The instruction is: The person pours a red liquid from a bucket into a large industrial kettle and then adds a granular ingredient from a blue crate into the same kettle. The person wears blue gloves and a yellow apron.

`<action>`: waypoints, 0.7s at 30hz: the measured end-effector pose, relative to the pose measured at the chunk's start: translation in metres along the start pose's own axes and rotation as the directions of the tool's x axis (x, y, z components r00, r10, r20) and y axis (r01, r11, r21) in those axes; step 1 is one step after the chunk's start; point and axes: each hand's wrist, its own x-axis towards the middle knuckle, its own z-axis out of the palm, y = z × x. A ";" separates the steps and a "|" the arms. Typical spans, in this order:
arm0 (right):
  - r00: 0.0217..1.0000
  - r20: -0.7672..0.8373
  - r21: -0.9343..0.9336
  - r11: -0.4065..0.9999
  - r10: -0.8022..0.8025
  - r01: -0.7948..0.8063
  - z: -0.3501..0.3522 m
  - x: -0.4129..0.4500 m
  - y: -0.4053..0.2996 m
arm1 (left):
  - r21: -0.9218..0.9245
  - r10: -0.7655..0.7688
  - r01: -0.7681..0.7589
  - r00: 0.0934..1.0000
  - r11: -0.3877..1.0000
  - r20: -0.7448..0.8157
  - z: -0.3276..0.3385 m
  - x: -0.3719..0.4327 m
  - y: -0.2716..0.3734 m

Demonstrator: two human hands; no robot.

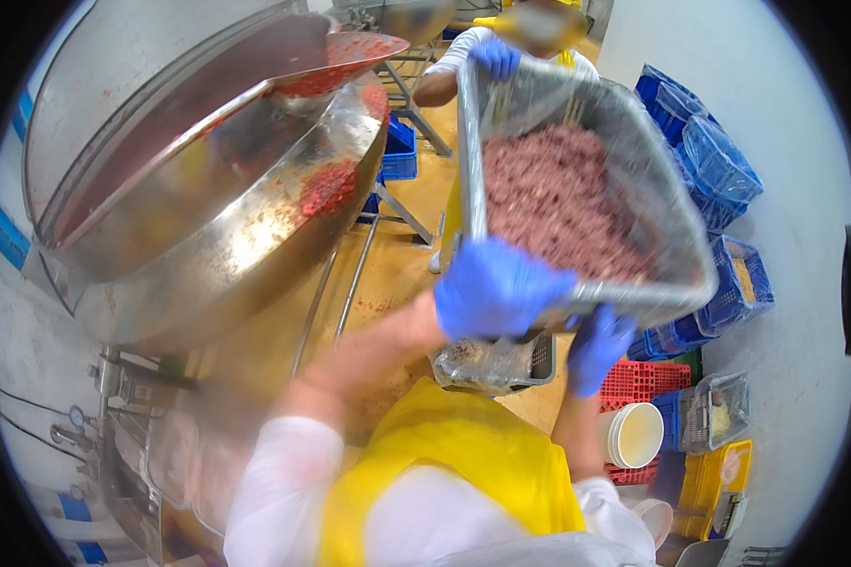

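Observation:
A grey tub (473, 170) lined with transparent plastic film hangs tilted in the air before me, a mass of pinkish minced meat (549, 191) inside it. My left hand (493, 290), in a blue glove, grips the near rim by its left corner. Under the near side, my right hand (601, 347), also gloved in blue, supports the tub; its fingertips are partly hidden. At the far rim a co-worker's gloved hand (496, 58) holds the same tub. To the left stands a large steel mixing bowl (255, 212), with red meat paste (328, 189) smeared on its outer wall.
Below the held tub, a film-covered crate (493, 365) stands on the yellowish floor (369, 283). Blue crates (734, 283) line the right wall. A white bucket (638, 436) sits by red crates (642, 383) and a yellow crate (709, 489). Metal frame legs (404, 212) stand beyond the bowl.

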 end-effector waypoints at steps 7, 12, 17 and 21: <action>0.381 0.629 -0.244 0.293 -0.677 0.924 0.180 0.125 -0.207 | -0.359 -0.363 0.210 0.821 0.909 -0.440 -0.135 0.114 -0.069; 0.358 0.742 -0.086 0.449 -0.567 0.889 0.335 0.075 -0.294 | -0.428 -0.399 0.107 0.614 0.897 -0.681 -0.233 0.120 -0.113; 0.424 0.808 -0.267 0.387 -0.409 0.882 0.505 0.009 -0.259 | 0.396 -0.482 0.756 0.643 0.521 -0.595 -0.319 0.020 -0.191; 0.445 0.794 -0.170 0.551 -0.415 0.817 0.530 -0.050 -0.215 | 0.323 -0.744 0.876 0.477 0.358 -0.468 -0.349 -0.045 -0.179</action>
